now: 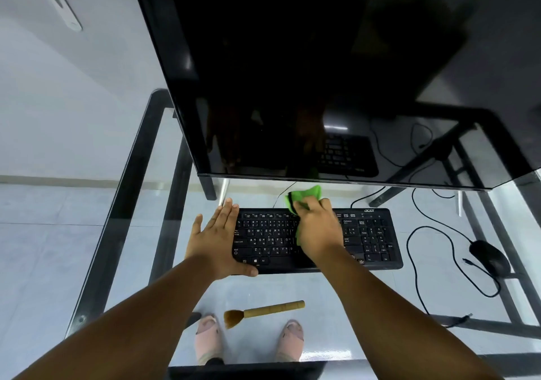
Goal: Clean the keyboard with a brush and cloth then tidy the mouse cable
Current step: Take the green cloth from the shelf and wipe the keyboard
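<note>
A black keyboard [371, 239] lies on the glass desk [336, 297] under the monitor. My left hand [218, 240] rests flat against the keyboard's left end, thumb along its front edge. My right hand [317, 229] presses a green cloth [307, 195] onto the middle keys near the top row. A brush [263, 312] with a wooden handle and brown bristles lies on the glass in front of the keyboard, touched by neither hand. The black mouse [490, 256] sits to the right, its cable [421, 262] sprawled in loose loops.
A large dark monitor [292, 72] overhangs the back of the desk, close above the keyboard. The desk's black metal frame [126, 204] runs along the left and right. Through the glass I see my feet in pink slippers [207, 338] on a pale tiled floor.
</note>
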A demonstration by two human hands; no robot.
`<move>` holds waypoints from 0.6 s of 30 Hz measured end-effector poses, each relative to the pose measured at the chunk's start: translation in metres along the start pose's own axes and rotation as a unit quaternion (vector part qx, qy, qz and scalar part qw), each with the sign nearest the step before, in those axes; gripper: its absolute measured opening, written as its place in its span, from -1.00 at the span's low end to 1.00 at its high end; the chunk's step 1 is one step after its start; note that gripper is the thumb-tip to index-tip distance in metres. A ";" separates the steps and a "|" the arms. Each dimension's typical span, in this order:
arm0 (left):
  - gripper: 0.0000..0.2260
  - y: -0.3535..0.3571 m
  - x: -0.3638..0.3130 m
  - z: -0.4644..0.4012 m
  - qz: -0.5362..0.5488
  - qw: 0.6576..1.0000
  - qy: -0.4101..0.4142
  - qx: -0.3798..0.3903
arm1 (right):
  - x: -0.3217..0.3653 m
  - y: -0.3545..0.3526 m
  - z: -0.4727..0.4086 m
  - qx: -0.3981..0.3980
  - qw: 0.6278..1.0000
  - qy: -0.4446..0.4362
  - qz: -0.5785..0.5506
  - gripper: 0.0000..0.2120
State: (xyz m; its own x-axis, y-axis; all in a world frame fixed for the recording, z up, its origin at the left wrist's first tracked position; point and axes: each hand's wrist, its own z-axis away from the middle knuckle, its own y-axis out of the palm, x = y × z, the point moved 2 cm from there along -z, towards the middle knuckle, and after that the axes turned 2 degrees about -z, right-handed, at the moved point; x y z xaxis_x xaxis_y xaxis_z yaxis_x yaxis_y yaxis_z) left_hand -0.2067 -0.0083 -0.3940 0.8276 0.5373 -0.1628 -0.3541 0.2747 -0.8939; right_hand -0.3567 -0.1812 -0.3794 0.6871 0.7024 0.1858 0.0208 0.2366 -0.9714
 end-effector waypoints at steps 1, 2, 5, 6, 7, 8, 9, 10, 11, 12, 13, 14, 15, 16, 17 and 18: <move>0.28 0.000 0.000 0.000 -0.001 1.000 0.000 0.000 | -0.006 0.000 0.000 0.002 1.000 0.020 -0.005 -0.46; 0.27 -0.001 -0.001 0.000 -0.003 1.000 0.000 0.001 | -0.010 0.000 -0.001 0.006 0.999 0.035 -0.009 -0.46; 0.28 -0.002 -0.002 -0.001 -0.012 1.000 -0.002 0.007 | -0.008 -0.001 -0.005 0.018 0.998 0.054 -0.030 -0.44; 0.28 -0.002 -0.002 -0.002 -0.013 1.000 -0.003 0.008 | -0.003 0.000 -0.006 0.021 0.998 0.049 -0.040 -0.44; 0.29 -0.002 -0.002 -0.002 -0.014 1.000 -0.003 0.008 | 0.004 0.000 -0.006 0.022 0.998 0.034 -0.047 -0.44; 0.29 -0.002 -0.002 -0.002 -0.015 1.000 -0.005 0.009 | 0.011 0.002 -0.006 0.020 0.998 0.013 -0.053 -0.44; 0.29 -0.002 -0.002 -0.002 -0.017 1.000 -0.006 0.010 | 0.019 0.004 -0.005 0.019 0.998 -0.010 -0.061 -0.44; 0.29 -0.002 -0.002 -0.002 -0.019 1.000 -0.007 0.011 | 0.025 0.006 -0.004 0.018 0.997 -0.028 -0.069 -0.42; 0.29 -0.003 -0.003 -0.002 -0.020 1.000 -0.008 0.012 | 0.028 0.007 -0.003 0.018 0.996 -0.040 -0.076 -0.41; 0.29 -0.003 -0.003 -0.002 -0.022 1.000 -0.009 0.013 | 0.029 0.007 -0.003 0.017 0.996 -0.049 -0.077 -0.39; 0.29 -0.003 -0.004 -0.002 -0.022 1.000 -0.008 0.013 | 0.027 0.007 -0.002 0.014 0.996 -0.054 -0.073 -0.38; 0.29 -0.004 -0.004 -0.002 -0.022 1.000 -0.008 0.013 | 0.023 0.006 -0.002 0.010 0.996 -0.055 -0.064 -0.38; 0.29 -0.004 -0.003 -0.001 -0.022 1.000 -0.009 0.012 | 0.017 0.004 -0.002 0.006 0.997 -0.049 -0.053 -0.38; 0.29 -0.003 -0.004 -0.001 -0.021 1.000 -0.008 0.012 | 0.008 0.002 -0.001 0.002 0.998 -0.038 -0.043 -0.38; 0.28 -0.003 -0.003 -0.001 -0.022 1.000 -0.009 0.011 | -0.001 0.001 0.000 -0.001 0.999 -0.024 -0.033 -0.38; 0.28 -0.003 -0.002 -0.001 -0.022 1.000 -0.010 0.010 | -0.010 -0.001 0.001 -0.004 1.000 -0.012 -0.021 -0.38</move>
State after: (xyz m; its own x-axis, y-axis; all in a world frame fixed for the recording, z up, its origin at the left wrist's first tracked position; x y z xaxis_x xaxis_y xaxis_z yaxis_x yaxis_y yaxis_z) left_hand -0.2069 -0.0108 -0.3908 0.8335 0.5405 -0.1144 -0.3265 0.3149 -0.8912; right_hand -0.3643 -0.1876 -0.3805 0.6679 0.7079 0.2296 0.0544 0.2612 -0.9638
